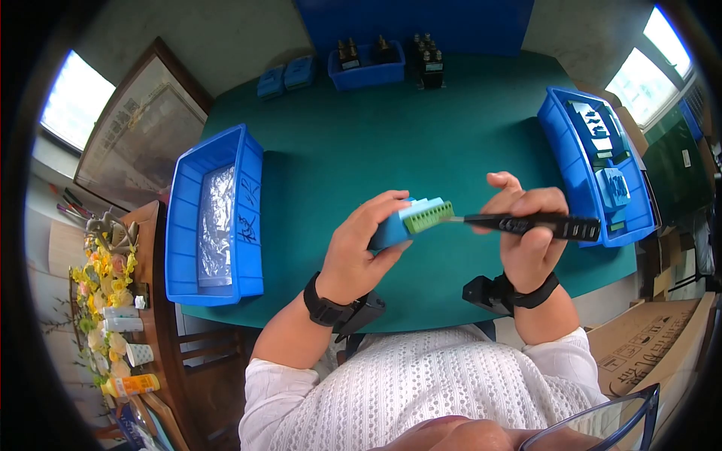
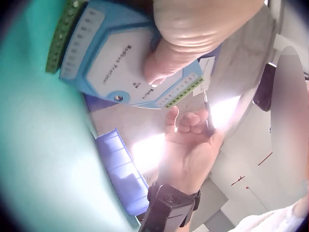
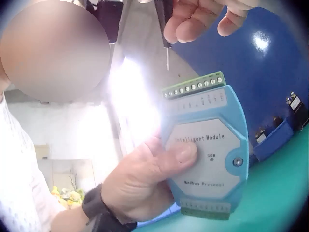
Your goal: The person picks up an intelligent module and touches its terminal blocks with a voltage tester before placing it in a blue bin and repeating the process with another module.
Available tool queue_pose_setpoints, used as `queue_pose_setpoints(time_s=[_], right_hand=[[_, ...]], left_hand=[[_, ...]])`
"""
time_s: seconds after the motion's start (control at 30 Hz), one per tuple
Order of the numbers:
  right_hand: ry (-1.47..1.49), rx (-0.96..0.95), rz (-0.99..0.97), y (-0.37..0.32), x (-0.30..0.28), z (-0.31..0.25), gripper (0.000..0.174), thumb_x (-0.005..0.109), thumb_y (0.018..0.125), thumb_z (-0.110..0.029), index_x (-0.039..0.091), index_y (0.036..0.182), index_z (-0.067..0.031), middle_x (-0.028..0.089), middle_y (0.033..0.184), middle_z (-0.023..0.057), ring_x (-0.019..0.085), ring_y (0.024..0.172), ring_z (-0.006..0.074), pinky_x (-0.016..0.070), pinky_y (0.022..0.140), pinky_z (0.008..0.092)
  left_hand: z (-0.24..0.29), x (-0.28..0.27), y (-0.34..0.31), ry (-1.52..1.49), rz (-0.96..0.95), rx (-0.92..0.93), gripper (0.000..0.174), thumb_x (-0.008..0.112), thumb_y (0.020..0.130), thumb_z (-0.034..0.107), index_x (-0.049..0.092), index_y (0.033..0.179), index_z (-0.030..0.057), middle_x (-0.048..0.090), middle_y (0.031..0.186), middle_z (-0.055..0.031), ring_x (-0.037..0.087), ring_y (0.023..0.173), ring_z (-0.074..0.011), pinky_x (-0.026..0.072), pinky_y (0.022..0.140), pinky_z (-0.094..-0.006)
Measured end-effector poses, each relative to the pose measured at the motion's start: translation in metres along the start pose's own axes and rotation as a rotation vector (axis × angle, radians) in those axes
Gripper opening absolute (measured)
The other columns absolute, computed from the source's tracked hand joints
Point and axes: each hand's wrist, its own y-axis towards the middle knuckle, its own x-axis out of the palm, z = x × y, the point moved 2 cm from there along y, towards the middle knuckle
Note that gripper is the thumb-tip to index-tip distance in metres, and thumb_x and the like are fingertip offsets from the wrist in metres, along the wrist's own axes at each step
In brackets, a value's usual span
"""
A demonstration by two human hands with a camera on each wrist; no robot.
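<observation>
My left hand grips a light-blue terminal module, thumb across its white label, which reads "Intelligent Module". Green screw terminal blocks run along two opposite ends; one green block faces my right hand in the head view. That hand holds a black-handled screwdriver with a thin metal shaft pointing left. In the right wrist view the screwdriver tip sits just off the left end of the row of terminal screws.
A blue bin holding a clear plastic bag stands at the left. The right-hand bin holds more blue modules. At the back of the green table are a small bin, stacked blue pieces and black components.
</observation>
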Motion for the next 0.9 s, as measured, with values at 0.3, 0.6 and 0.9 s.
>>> queue_pose_setpoints(time_s=[0.3, 0.6, 0.9], right_hand=[[0.179, 0.257, 0.16, 0.0, -0.003, 0.01, 0.03, 0.048, 0.093, -0.029, 0.048, 0.101, -0.001, 0.057, 0.089, 0.0112, 0.059, 0.076, 0.0163, 0.0464, 0.075, 0.0304], [0.027, 0.238, 0.153, 0.002, -0.007, 0.01, 0.031, 0.047, 0.092, -0.032, 0.049, 0.098, -0.0013, 0.058, 0.083, 0.0075, 0.059, 0.073, 0.014, 0.0365, 0.094, 0.0374], [-0.164, 0.168, 0.084, 0.004, -0.015, 0.01, 0.037, 0.048, 0.091, -0.038, 0.049, 0.095, -0.0015, 0.06, 0.078, 0.0074, 0.061, 0.07, 0.0136, 0.029, 0.101, 0.0402]], left_hand=[[-0.002, 0.005, -0.007, -0.775, -0.115, -0.543, 0.067, 0.066, 0.078, 0.017, 0.029, 0.132, 0.002, 0.05, 0.118, -0.0111, 0.05, 0.107, -0.018, 0.0395, 0.093, -0.0323], [-0.001, 0.007, -0.009, -0.907, -0.143, -0.606, 0.067, 0.065, 0.08, 0.023, 0.029, 0.131, -0.0007, 0.048, 0.118, -0.0111, 0.047, 0.11, -0.0174, 0.0376, 0.095, -0.0322], [-0.001, 0.008, -0.013, -0.873, -0.163, -0.57, 0.065, 0.062, 0.081, 0.024, 0.027, 0.131, -0.0015, 0.048, 0.119, -0.0122, 0.047, 0.11, -0.018, 0.0367, 0.095, -0.0326]])
